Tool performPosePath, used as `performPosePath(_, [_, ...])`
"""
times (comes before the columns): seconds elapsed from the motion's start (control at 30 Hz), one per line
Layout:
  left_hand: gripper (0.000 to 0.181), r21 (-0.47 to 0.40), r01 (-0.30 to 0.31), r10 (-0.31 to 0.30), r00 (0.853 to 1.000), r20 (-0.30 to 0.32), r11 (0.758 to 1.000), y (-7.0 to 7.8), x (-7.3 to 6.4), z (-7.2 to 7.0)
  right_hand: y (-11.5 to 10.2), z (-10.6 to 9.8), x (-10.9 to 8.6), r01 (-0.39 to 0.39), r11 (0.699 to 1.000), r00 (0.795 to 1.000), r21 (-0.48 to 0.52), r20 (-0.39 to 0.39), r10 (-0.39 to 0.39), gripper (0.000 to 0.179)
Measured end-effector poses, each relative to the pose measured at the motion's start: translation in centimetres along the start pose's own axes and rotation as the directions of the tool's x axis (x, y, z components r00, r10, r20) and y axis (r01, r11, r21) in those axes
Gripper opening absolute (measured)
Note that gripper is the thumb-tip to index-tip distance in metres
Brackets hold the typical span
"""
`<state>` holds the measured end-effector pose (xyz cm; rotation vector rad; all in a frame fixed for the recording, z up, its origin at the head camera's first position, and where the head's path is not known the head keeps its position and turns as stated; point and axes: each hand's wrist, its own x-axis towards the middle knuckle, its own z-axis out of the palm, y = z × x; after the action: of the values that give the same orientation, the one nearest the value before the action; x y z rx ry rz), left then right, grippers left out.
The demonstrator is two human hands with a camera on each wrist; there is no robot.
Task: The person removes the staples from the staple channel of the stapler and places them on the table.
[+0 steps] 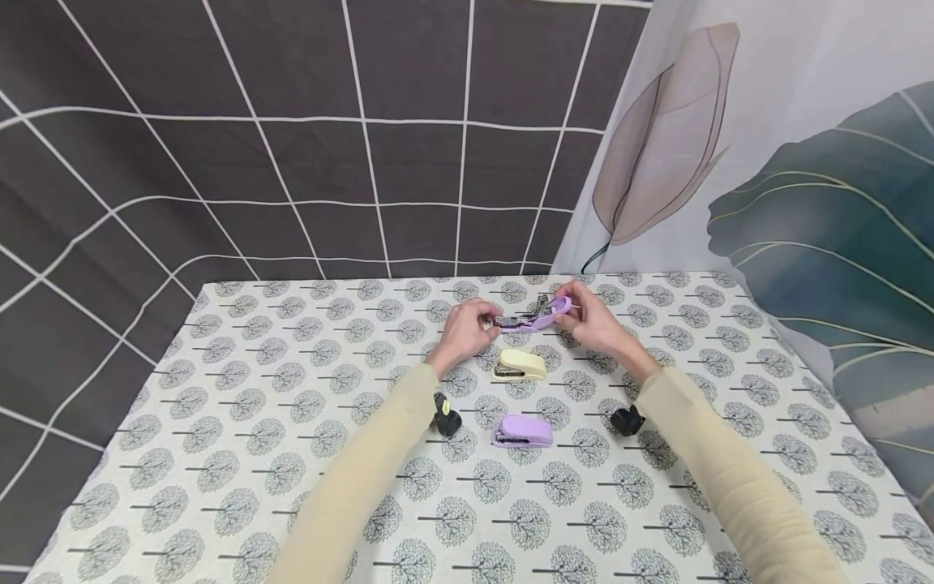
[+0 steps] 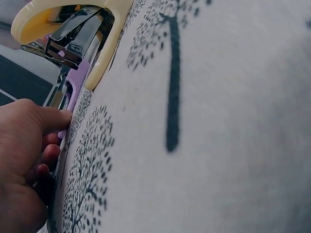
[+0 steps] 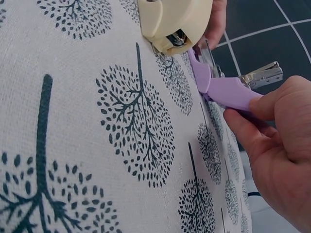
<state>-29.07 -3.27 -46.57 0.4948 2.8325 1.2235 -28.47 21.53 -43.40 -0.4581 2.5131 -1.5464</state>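
A purple stapler (image 1: 543, 323) is unfolded at the far side of the table, its top cover swung back and the metal inner parts bared. My left hand (image 1: 464, 328) pinches its base end between thumb and fingers. At the other end, my right hand (image 1: 593, 326) grips the purple cover (image 3: 233, 92) with thumb and fingertips. A metal piece (image 3: 265, 75) sticks up beside that cover in the right wrist view. Nearer to me lies a cream-yellow stapler (image 1: 527, 365), also seen close in the left wrist view. A second purple stapler (image 1: 525, 430), folded together, lies closest to me.
A white cloth with a tree print (image 1: 241, 487) covers the table. Behind its far edge hangs a dark gridded curtain (image 1: 409, 162), with a leaf-patterned curtain (image 1: 788, 243) on the right. Black wrist devices (image 1: 447, 418) sit below both forearms.
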Motion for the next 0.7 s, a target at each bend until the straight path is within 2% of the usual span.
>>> performPosePath(0.17, [0.030,0.019,-0.021,0.021,1.000,-0.014,1.000,-0.1,0.0,0.0,0.5,-0.2,0.0,-0.041,0.998,0.999,0.037,-0.002,0.041,0.032])
performPosePath(0.53, [0.028,0.036,-0.064,0.066,0.997,-0.038,0.997,-0.4,0.1,0.3,1.2,-0.3,-0.4,-0.078,0.994,0.997,0.083,-0.012,0.079,0.033])
performPosePath(0.7, [0.028,0.045,-0.071,0.074,0.996,-0.052,0.996,-0.3,0.0,0.4,1.1,-0.4,-0.6,-0.089,0.995,0.996,0.048,-0.025,0.090,0.036])
